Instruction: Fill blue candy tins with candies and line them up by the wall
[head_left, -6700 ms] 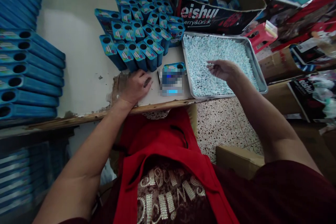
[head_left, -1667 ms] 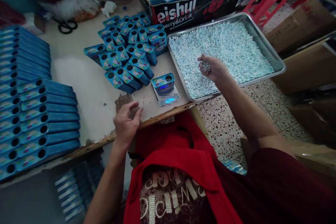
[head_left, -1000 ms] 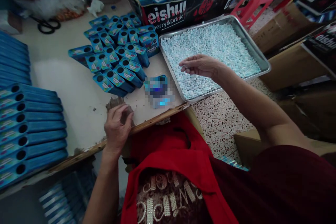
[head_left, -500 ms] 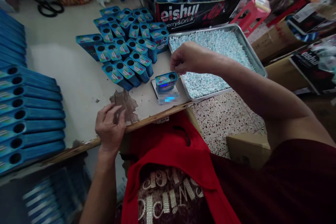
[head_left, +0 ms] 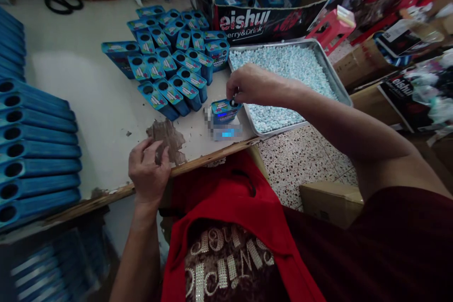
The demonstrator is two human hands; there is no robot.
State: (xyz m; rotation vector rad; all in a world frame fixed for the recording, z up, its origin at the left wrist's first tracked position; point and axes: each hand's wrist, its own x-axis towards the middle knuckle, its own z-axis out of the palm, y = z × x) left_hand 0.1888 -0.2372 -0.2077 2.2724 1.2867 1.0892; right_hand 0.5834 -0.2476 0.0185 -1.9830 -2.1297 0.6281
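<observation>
My right hand [head_left: 249, 84] is closed in a pinch just above the round hole of a blue tin [head_left: 223, 112]. A small pale candy shows at the fingertips by the hole. The tin stands upright on a small digital scale [head_left: 215, 133] with a lit blue display. Beside it, a metal tray [head_left: 255, 125] holds many pale blue and white candies [head_left: 283, 111], partly behind my right forearm. My left hand [head_left: 150, 167] rests at the table's front edge, its fingers loosely bent and apart, with nothing in them.
Several blue tins [head_left: 166, 63] with open holes stand grouped behind the scale. More tins [head_left: 38, 151] are stacked in rows at the left. A cardboard box [head_left: 269, 23] with tins stands at the back, near a red stool [head_left: 332, 30]. Black scissors [head_left: 63, 2] lie at the far left.
My right hand has lowered slightly, bringing its fingertips to the tin's hole. My left hand stays at the table edge. The view has shifted a little.
</observation>
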